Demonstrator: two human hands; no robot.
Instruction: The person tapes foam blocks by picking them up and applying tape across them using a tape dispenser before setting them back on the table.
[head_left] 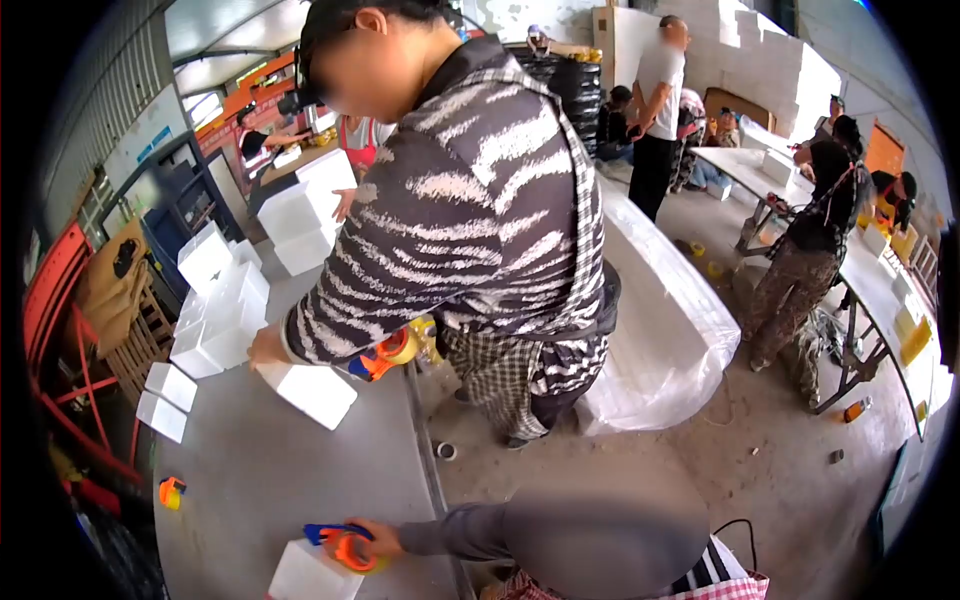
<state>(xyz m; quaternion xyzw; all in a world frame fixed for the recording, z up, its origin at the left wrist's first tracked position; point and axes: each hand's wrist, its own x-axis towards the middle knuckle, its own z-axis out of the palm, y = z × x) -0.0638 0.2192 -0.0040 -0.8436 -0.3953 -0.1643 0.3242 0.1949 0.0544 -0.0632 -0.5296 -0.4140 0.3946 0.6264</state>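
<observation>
The wearer's hands are out of view, so I cannot tell their state; a co-worker's hand (381, 539) grasps an orange-and-blue tape dispenser (342, 543), apparently steadying it against the white box (308, 577) just below.

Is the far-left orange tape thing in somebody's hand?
No: the tape dispenser rests on the grey table with no hand touching.

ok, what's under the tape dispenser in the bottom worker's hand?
A white box. The tape dispenser hides part of its edge, so contact there can't be seen.
</observation>
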